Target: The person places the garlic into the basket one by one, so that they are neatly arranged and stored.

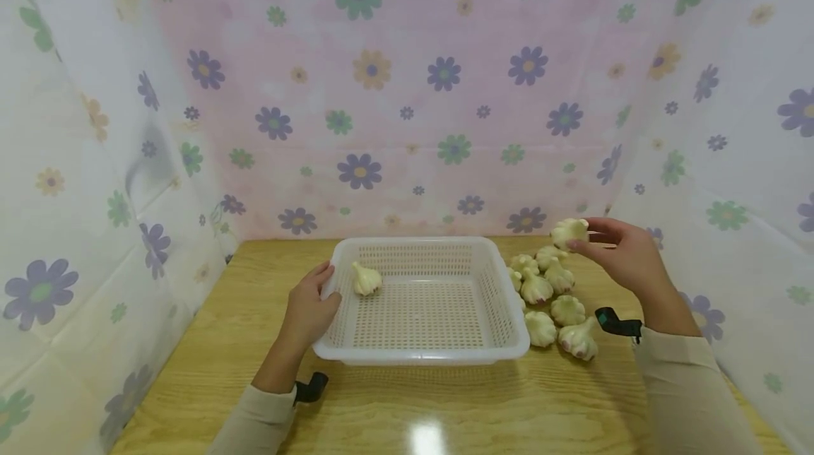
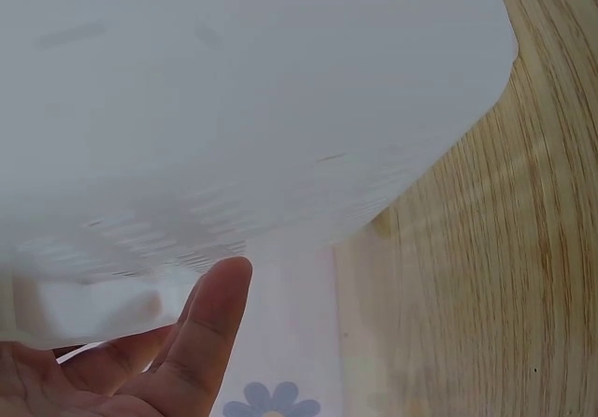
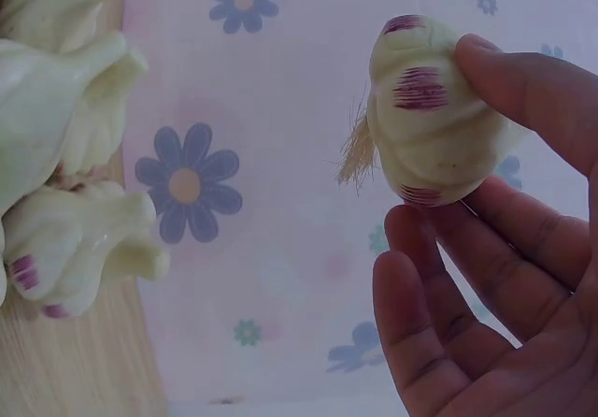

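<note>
My left hand [image 1: 308,310] holds the left rim of a white perforated plastic basket [image 1: 420,355], its thumb over the edge and the fingers along the outer side. One garlic bulb [image 1: 367,281] lies in the basket near its left wall. On the right, my right hand [image 1: 632,257] pinches another garlic bulb [image 3: 439,122] between thumb and fingertips, up above the pile. Purple streaks and a tuft of roots show on this held bulb in the right wrist view. From the left wrist, the fingers [image 2: 201,337] appear against the basket's underside.
Several garlic bulbs [image 1: 537,287] are heaped right beside the basket's right side, the nearest against its wall. A wood-grain table [image 1: 381,412] carries everything. Flower-patterned cloth [image 1: 407,87] encloses the back and both sides.
</note>
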Available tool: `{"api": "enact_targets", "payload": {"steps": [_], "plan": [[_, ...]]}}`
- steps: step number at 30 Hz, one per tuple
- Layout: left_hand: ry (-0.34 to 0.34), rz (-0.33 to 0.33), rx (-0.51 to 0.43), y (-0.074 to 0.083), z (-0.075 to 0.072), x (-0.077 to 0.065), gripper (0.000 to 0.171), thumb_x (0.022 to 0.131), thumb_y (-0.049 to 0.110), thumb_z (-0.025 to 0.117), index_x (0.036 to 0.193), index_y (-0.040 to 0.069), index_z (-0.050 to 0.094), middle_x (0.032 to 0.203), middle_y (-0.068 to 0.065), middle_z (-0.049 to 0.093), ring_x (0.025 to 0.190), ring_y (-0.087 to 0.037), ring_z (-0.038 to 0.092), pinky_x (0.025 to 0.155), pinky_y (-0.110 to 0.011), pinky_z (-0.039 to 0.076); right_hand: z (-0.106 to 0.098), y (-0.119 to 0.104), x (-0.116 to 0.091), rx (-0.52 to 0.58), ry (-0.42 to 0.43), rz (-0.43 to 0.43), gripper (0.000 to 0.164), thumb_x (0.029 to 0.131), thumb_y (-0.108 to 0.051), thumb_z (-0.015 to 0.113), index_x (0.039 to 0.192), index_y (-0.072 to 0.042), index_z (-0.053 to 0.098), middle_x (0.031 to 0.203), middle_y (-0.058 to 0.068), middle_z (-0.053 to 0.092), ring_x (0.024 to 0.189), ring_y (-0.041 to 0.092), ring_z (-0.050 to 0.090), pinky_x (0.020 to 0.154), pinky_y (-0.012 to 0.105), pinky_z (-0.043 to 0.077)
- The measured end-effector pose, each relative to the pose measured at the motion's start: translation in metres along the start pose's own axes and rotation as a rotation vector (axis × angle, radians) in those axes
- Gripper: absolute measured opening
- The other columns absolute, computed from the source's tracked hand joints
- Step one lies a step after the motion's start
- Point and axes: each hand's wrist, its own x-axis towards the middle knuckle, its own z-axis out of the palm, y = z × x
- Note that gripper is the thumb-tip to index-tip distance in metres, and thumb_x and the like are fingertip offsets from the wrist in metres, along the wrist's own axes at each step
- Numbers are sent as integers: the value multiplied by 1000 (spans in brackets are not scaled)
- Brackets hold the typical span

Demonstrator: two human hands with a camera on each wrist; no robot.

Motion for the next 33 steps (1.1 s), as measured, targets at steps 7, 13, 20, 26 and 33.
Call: {"api": "enact_targets", "payload": {"steps": [7, 13, 20, 26, 33], "plan": [[-6, 9, 15, 2, 2, 2, 61, 92, 11, 58, 150, -4, 48, 163, -13, 41, 153, -39, 34, 117, -54, 38, 9, -13, 10, -11, -43, -28, 80, 91, -60, 70, 151, -10, 53, 145, 23, 57, 124, 43, 60, 92, 62, 55], [-5, -8, 18, 2, 2, 1, 62, 91, 11, 58, 150, -4, 49, 163, -14, 41, 153, -38, 34, 118, -54, 37, 19, -30, 18, -30, -83, -76, 79, 90, -58, 72, 150, -9, 54, 139, 22, 62, 117, 43, 66, 89, 58, 59], [-4, -12, 9, 2, 2, 1, 63, 91, 11, 58, 151, -4, 48, 164, -13, 41, 153, -39, 33, 118, -54, 37, 32, -44, 28, -48, -117, -131, 77, 89, -57, 73, 147, -9, 57, 138, 21, 64, 114, 41, 69, 89, 55, 60], [1, -17, 15, 0, 2, 0, 62, 91, 11, 59, 150, -4, 49, 163, -13, 42, 153, -38, 35, 118, -53, 38, 46, -58, 38, -41, -154, -183, 71, 89, -56, 75, 144, -12, 61, 136, 17, 66, 112, 37, 70, 88, 53, 60], [1, -18, 16, 1, 2, 0, 61, 93, 12, 59, 151, -3, 48, 163, -14, 42, 153, -38, 34, 118, -54, 37, 62, -75, 46, -26, -194, -212, 64, 88, -52, 78, 138, -14, 66, 123, 11, 74, 108, 31, 73, 87, 49, 61]]}}
